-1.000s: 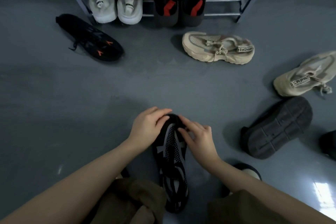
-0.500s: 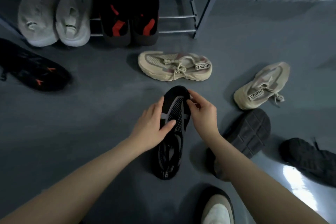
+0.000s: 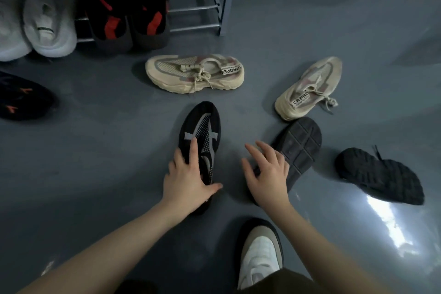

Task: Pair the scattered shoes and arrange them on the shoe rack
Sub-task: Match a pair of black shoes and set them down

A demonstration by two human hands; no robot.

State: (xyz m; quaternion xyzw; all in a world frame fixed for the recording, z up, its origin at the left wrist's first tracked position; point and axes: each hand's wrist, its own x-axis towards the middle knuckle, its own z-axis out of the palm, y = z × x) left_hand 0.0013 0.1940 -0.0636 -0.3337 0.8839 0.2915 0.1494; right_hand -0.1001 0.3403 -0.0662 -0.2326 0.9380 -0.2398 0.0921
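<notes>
Gripping blk shoe, L hand

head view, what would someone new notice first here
Probably the two bare hands in the middle: the left hand grips a black mesh shoe on the floor, while the right hand spreads open over an upturned dark shoe. Next, two beige sneakers lie scattered ahead, below the half-filled shoe rack.

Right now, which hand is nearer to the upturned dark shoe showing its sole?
The right hand. It hovers open at the heel end of the upturned dark shoe, overlapping it. The left hand is farther off, resting on the black mesh shoe.
</notes>
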